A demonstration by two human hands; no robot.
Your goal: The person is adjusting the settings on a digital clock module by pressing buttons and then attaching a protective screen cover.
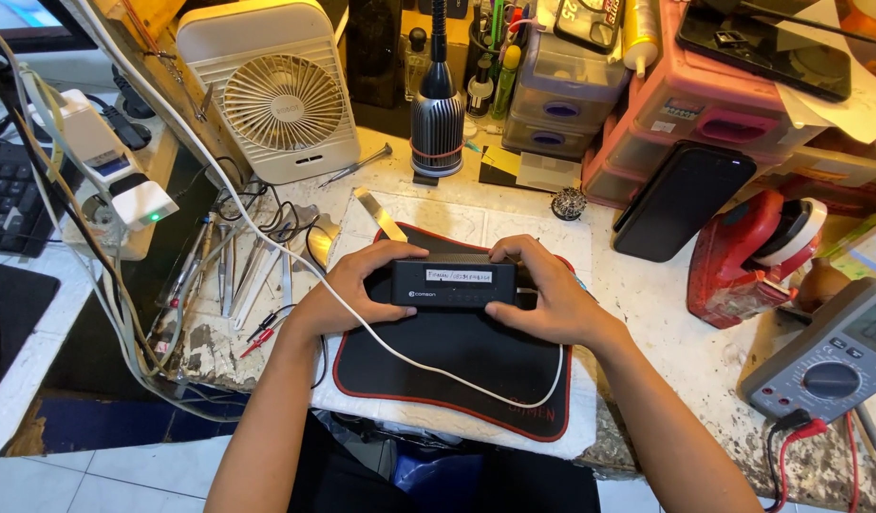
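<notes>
A person's left hand (348,290) and right hand (542,294) grip a small black box (454,282) from either end, fingers (386,255) of both hands clenched around its short sides, holding it just above a red-edged black mat (457,380) on a cluttered tabletop (666,304). A white cable (409,356) runs from the left across the mat beneath the box and loops back toward its right end; whether it is plugged in cannot be told. The likeliest trouble, judging from this view, is that cable: a lift or turn of the box could snag it, tugging the power strip (105,171) at the left edge. Tweezers (234,271) and red probe leads (262,332) lie close beside the left wrist and could be swept off the tabletop's worn edge by an elbow. A dark phone (680,199) leans against pink drawers (713,104) near the right hand, and a multimeter (832,366) sits further right; a fan (281,100) and lamp (438,114) stand behind.
</notes>
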